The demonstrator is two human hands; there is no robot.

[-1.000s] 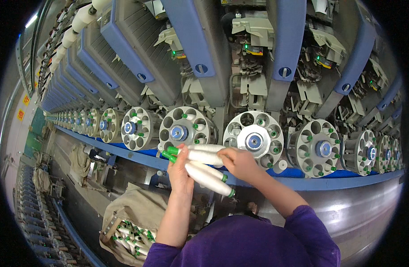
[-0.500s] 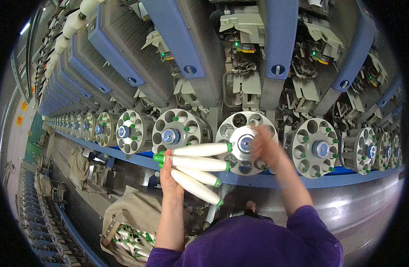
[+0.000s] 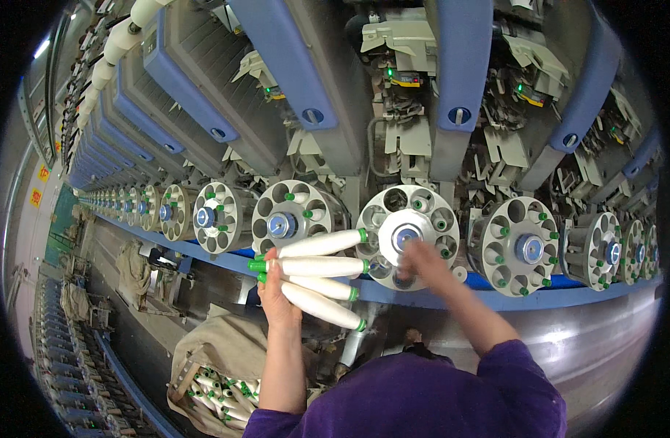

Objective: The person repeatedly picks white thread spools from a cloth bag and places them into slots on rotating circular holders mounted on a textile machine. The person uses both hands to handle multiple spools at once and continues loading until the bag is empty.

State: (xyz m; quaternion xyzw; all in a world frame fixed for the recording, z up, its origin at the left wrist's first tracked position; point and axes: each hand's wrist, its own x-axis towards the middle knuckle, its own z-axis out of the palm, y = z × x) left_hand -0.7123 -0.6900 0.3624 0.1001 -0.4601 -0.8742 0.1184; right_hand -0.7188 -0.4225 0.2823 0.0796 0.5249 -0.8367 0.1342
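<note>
My left hand (image 3: 279, 298) is closed round the green ends of several white yarn bobbins (image 3: 320, 266), which fan out to the right. Just beyond their far tips stands a round magazine (image 3: 371, 217) with open pockets and a blue-and-silver hub (image 3: 406, 237). A few of its upper and right pockets hold bobbins with green tips (image 3: 441, 224). My right hand (image 3: 425, 264) is smeared by motion in front of the magazine's lower part, close below the hub. Its fingers are too blurred to show whether they hold anything.
More round magazines (image 3: 521, 219) run left and right along a blue rail (image 3: 393, 294). Blue-and-grey winding units (image 3: 463, 58) rise behind them. Low at the left, a beige cloth sack (image 3: 218, 337) holds many bobbins (image 3: 218, 398). Another machine row (image 3: 65, 372) lies far left.
My right hand has come down from beside the hub to the magazine's lower part. The bobbins in my left hand have shifted slightly left, uncovering more of the magazine.
</note>
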